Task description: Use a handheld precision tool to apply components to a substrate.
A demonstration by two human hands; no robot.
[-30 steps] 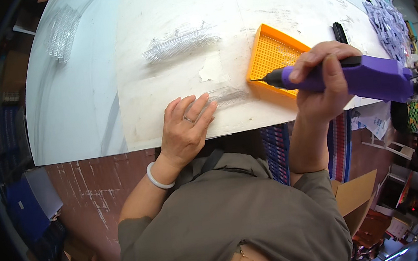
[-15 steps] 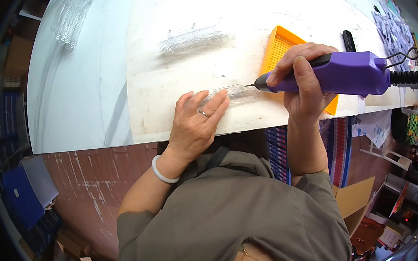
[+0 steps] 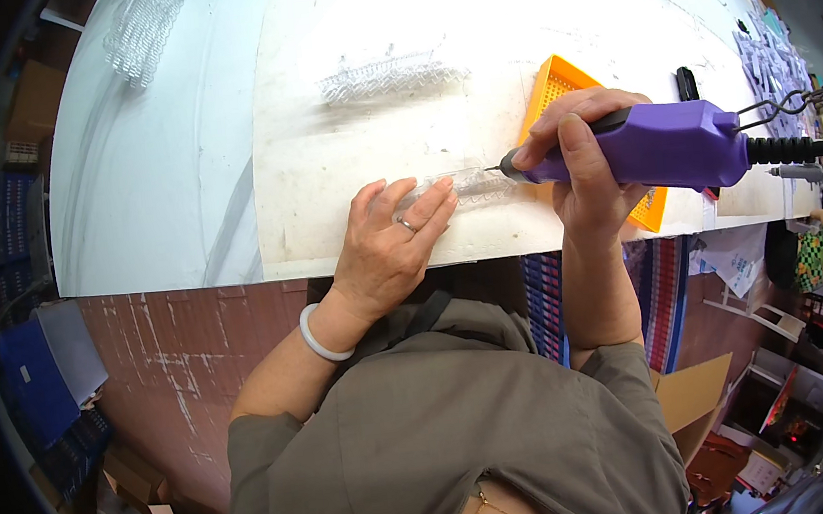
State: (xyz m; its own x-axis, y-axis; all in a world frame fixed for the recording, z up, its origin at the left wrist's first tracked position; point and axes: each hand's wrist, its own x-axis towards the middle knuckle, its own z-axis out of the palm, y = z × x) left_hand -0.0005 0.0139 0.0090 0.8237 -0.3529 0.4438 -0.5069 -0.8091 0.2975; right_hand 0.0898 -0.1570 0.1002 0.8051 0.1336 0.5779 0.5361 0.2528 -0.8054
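Observation:
My right hand is wrapped round a purple and black electric screwdriver, held nearly level. Its thin bit points left, at the right end of a long clear plastic piece on the table. Whether the bit touches the piece I cannot tell. My left hand, with a ring and a pale bangle, rests with outstretched fingers over the left end of that piece. Its fingertips press on it and hide part of it. Under my right hand an orange perforated tray is partly covered.
A cluster of clear coiled or ribbed pieces lies beyond my left hand, another clear bundle at the far left. A black marker-like object lies right of the tray. The screwdriver's black cable and hanging chain run off right.
The screwdriver's rear end has shifted slightly left and my right hand with it, while its bit stays by the clear piece. My left hand stays almost in place.

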